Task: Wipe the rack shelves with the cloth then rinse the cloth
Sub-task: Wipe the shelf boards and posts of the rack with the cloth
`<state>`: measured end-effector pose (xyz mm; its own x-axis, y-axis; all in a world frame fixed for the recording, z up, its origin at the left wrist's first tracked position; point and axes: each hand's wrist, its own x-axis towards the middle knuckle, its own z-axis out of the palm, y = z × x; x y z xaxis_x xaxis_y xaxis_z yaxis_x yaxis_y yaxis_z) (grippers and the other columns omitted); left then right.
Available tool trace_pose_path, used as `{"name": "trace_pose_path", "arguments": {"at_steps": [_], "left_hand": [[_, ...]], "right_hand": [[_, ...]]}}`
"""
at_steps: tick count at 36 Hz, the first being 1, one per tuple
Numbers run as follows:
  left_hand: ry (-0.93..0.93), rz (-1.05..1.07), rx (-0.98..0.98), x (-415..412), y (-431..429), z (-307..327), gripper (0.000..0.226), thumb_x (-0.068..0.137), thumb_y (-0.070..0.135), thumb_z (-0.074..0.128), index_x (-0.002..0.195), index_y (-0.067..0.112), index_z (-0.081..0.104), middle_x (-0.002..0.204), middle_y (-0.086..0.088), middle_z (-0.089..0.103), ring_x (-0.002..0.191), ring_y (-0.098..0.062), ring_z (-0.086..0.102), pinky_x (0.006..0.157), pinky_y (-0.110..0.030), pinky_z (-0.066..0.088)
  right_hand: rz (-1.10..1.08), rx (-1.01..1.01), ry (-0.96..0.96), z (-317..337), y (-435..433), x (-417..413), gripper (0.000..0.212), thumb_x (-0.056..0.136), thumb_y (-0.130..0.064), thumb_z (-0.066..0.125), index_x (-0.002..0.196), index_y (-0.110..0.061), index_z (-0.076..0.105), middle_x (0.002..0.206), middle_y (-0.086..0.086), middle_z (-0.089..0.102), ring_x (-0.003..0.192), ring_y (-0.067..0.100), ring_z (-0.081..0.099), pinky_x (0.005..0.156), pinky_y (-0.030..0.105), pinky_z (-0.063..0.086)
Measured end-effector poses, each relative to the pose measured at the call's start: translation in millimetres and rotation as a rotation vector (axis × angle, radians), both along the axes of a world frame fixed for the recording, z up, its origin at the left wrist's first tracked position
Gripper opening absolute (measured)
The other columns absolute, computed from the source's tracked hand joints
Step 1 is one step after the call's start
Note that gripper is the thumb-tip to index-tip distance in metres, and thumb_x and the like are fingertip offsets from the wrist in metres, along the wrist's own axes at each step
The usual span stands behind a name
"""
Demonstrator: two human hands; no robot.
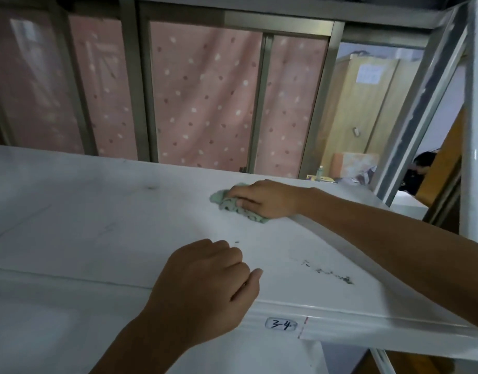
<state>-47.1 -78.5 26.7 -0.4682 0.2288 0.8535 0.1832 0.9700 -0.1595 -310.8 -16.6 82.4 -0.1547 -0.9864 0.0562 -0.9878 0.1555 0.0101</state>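
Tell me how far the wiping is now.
Done: nothing looks plainly finished. In hand: the right hand presses the cloth on the shelf, far side. Still to do: dark marks near the front edge, then rinsing.

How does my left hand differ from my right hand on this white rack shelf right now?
The right hand grips the crumpled green cloth; the left hand holds nothing, its fingers curled. The right hand is far back on the white rack shelf; the left hand rests at its front edge, near the 3-4 label. Both lie knuckles up on the shelf.
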Motion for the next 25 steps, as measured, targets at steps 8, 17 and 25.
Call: {"name": "trace_pose_path", "arguments": {"at_steps": [8,17,25], "left_hand": [[0.059,-0.047,-0.110,13.6,-4.6,-13.0,0.044,0.095,0.018,0.066,0.053,0.015,0.054,0.054,-0.001,0.045,0.050,-0.022,0.041,0.046,-0.036,0.038],[0.041,-0.053,-0.102,34.1,-34.9,-15.5,0.040,0.094,0.017,0.069,0.056,0.013,0.060,0.059,-0.002,0.055,0.051,-0.025,0.050,0.048,-0.039,0.045],[0.057,-0.014,-0.084,50.7,-66.0,-15.5,0.039,0.094,0.016,0.070,0.056,0.012,0.061,0.060,-0.001,0.057,0.053,-0.023,0.051,0.049,-0.037,0.045]], "right_hand": [[0.224,-0.071,0.056,-0.6,9.1,41.0,0.035,0.105,-0.030,0.039,0.138,-0.023,0.049,0.072,0.000,0.056,0.055,0.016,0.047,0.058,0.020,0.035],[-0.349,-0.061,0.085,2.5,-6.2,-42.4,0.037,0.106,-0.034,0.033,0.140,-0.026,0.044,0.111,0.013,0.066,0.096,0.032,0.061,0.078,0.031,0.041],[-0.422,-0.020,0.103,3.6,-88.0,-68.3,0.036,0.106,-0.030,0.033,0.135,-0.011,0.044,0.124,0.019,0.060,0.101,0.035,0.058,0.080,0.035,0.039]]}}
